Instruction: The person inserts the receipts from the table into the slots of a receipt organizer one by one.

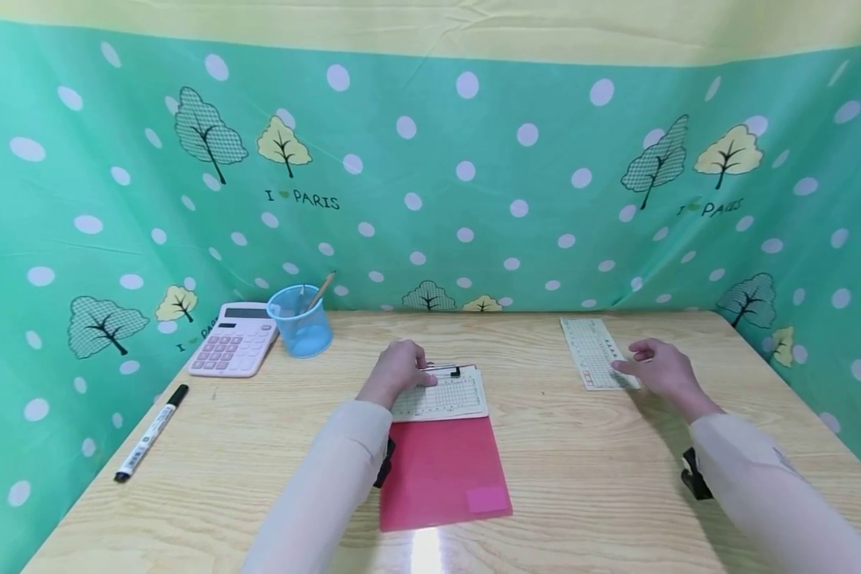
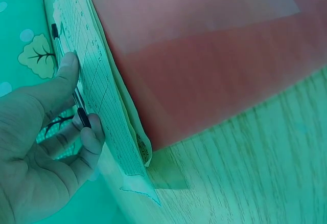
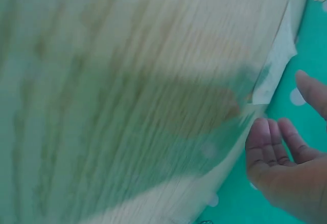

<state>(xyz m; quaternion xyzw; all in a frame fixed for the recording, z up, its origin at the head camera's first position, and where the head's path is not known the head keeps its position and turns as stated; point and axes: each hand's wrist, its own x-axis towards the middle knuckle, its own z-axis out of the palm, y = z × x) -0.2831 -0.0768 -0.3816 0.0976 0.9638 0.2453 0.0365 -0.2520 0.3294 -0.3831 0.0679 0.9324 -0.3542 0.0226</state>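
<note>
A pencil was contained in the blue cup. Papers were stacked on the red folder, their clip pinched by the left hand. The right hand was held relaxed, empty, near a sheet on the table.

Dotted green cloth, wooden table
</note>
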